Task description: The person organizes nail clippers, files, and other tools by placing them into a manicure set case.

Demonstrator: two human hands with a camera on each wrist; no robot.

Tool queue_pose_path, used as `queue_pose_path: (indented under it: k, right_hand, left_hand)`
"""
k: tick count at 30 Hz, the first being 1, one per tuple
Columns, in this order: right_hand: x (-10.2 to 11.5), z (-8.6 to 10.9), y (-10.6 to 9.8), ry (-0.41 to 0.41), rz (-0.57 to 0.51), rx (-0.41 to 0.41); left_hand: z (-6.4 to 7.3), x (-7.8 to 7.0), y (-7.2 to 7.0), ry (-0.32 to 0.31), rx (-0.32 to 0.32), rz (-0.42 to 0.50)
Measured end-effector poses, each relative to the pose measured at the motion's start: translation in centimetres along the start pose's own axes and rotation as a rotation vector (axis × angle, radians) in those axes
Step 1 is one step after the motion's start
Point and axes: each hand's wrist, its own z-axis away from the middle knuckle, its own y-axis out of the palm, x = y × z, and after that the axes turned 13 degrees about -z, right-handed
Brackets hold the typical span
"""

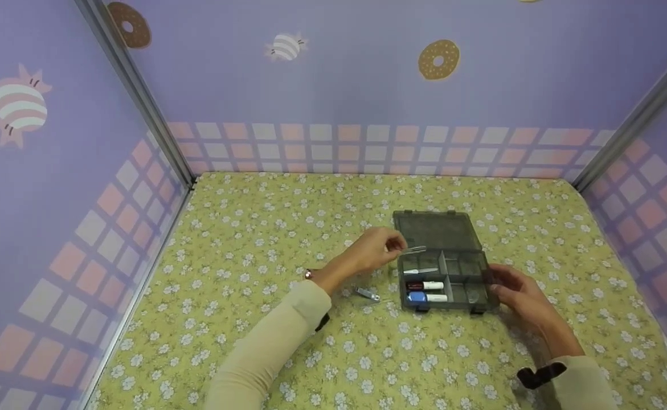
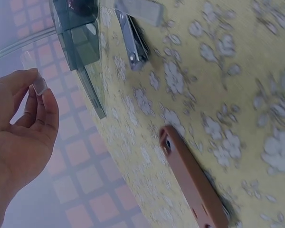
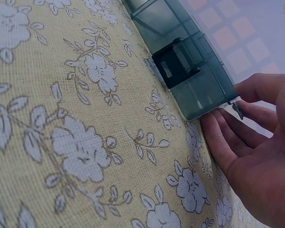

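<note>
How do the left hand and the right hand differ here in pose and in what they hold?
The left hand pinches a clear strip; the right hand grips the box by its right side. The left hand is raised near the box's left side, while the right hand is low, by its front right corner. Both are bare below light sleeves.

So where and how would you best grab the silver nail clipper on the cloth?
Pinch the nail clipper across its narrow middle, probably from above: it lies on the flowered cloth, long and slim, with a translucent piece at one end.
</note>
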Motion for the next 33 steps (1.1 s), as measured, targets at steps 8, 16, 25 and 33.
queue_pose_path:
  k: [8,16,25,33]
  right_hand:
    - [0.0,0.0,-0.1,-0.006,0.010,0.004]
    - [-0.1,0.0,0.0,-0.004,0.001,0.004]
    - [0.1,0.3,0.3,0.031,-0.004,-0.024]
    - [0.1,0.0,0.2,0.015,-0.024,0.004]
  left_hand:
    - [-2.1,-1.8,1.1,0.041,-0.005,-0.032]
    - [-3.8,-3.2,2.3,0.074,-0.009,-0.084]
    - [-5.3,-4.4,4.3,0.069,-0.005,-0.083]
    - [-6.2,-5.4,5.5,0.035,-0.023,-0.026]
